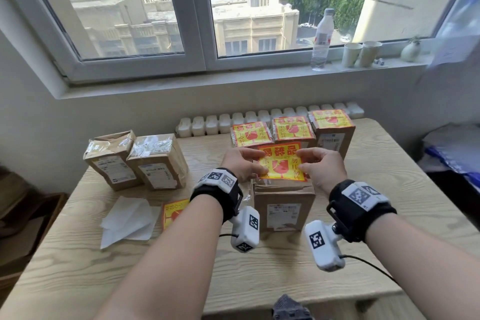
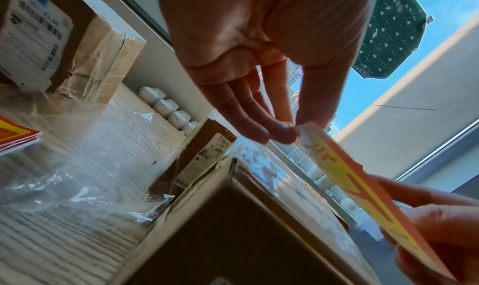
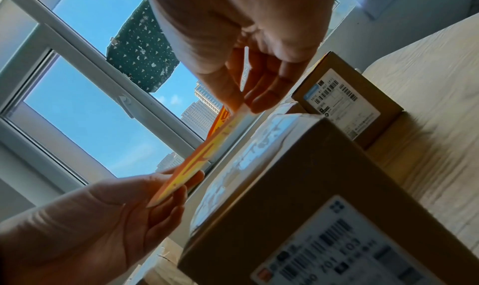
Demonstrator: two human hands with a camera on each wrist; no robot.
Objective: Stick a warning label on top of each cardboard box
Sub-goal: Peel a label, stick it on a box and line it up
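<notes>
1. Head view: I see both hands holding one red-and-yellow warning label (image 1: 281, 161) flat above the near cardboard box (image 1: 284, 205).
2. Left hand (image 1: 242, 165) pinches the label's left edge between thumb and fingers; right hand (image 1: 322, 166) pinches the right edge the same way.
3. Left wrist view: the label (image 2: 362, 189) hangs clear of the box's taped top (image 2: 272, 187), tilted, not touching it. Left fingertips (image 2: 282, 133) grip one corner; the right hand (image 2: 440, 234) holds the far end.
4. Right wrist view confirms it: the label (image 3: 199, 158) is edge-on, apart from the near box (image 3: 298, 187). Right hand (image 3: 249, 64) is on the upper end, left hand (image 3: 108, 217) on the lower end.
5. Near box stands upright at counter (image 1: 389, 228) centre, shipping slip facing me, top unlabelled.
6. Three labelled boxes sit in a row behind it: left (image 1: 250, 135), middle (image 1: 292, 128), right (image 1: 331, 125). Each has a label on top.
7. Two unlabelled boxes (image 1: 135, 161) stand side by side at far left of the counter, tops covered in clear tape.
8. Spare labels (image 1: 172, 212) lie on the counter by my left forearm, next to white backing sheets (image 1: 127, 221).
9. Windowsill: water bottle (image 1: 322, 39), two paper cups (image 1: 361, 53), small vase (image 1: 411, 50).
</notes>
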